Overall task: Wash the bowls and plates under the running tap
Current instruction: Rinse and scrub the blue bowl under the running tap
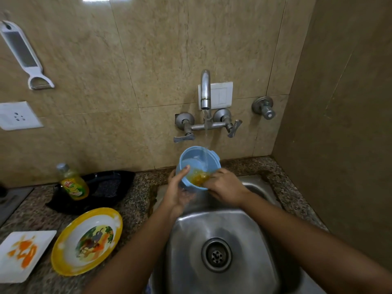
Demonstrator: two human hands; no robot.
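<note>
A light blue plastic bowl (192,160) is tilted under the tap (205,90), and water streams into it onto yellow-orange residue. My left hand (177,192) grips the bowl's left rim, thumb inside. My right hand (224,186) has its fingers inside the bowl on the residue. Both are above the far end of the steel sink (244,240). On the counter to the left lie a yellow-rimmed plate (63,249) with a picture and a white square plate (12,270) smeared orange.
A dish soap bottle (73,183) stands in a black tray (110,187) at the back left. The tap's two lever handles (234,128) stick out below the spout. A white peeler (23,54) hangs on the tiled wall. A side wall closes in on the right.
</note>
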